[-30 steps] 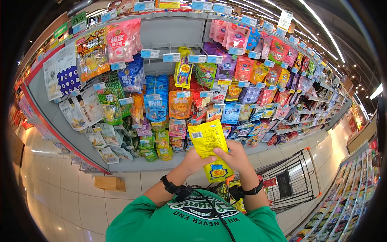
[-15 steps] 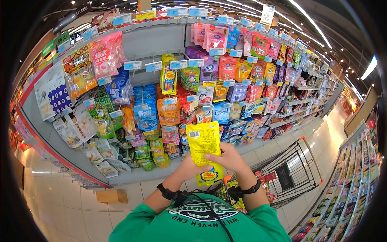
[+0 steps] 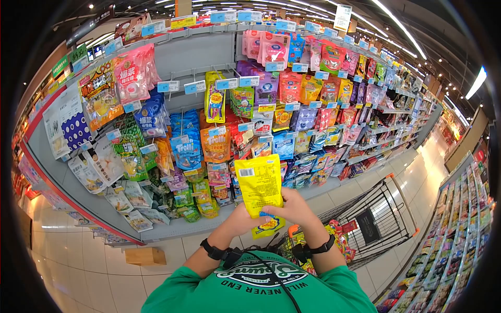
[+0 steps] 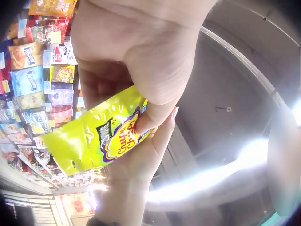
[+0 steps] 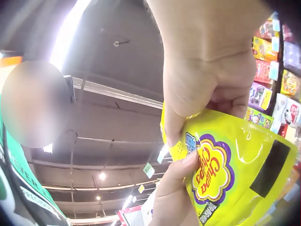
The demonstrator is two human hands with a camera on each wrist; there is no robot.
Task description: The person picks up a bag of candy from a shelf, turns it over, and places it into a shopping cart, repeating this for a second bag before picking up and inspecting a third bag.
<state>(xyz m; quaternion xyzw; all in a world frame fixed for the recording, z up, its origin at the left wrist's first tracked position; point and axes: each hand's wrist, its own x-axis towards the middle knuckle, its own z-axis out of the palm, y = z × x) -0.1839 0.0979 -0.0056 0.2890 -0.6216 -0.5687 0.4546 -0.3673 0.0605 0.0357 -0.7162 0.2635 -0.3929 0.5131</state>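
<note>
A yellow candy packet (image 3: 257, 188) is held upright in front of the chest, its barcode and small print facing the head camera. The left hand (image 3: 244, 218) grips its lower left edge, while the right hand (image 3: 296, 207) grips the lower right, thumb across the printed side. In the left wrist view the packet (image 4: 96, 136) shows a round flower-shaped logo, with the left hand (image 4: 136, 52) curled over one end. The right wrist view has the same logo on the packet (image 5: 244, 165), pinched by the right hand (image 5: 207, 66) with the left thumb beside it.
A long shelf of hanging candy bags (image 3: 216, 143) spans the front. A wire shopping cart (image 3: 369, 225) with colourful packets stands at the right, near another goods rack (image 3: 443, 250). On the tiled floor at the left lies a wooden block (image 3: 145, 256).
The head view has turned, so the shelf sits further left in the frame. Both hands keep hold of the yellow packet, which appears slightly further left and more tilted.
</note>
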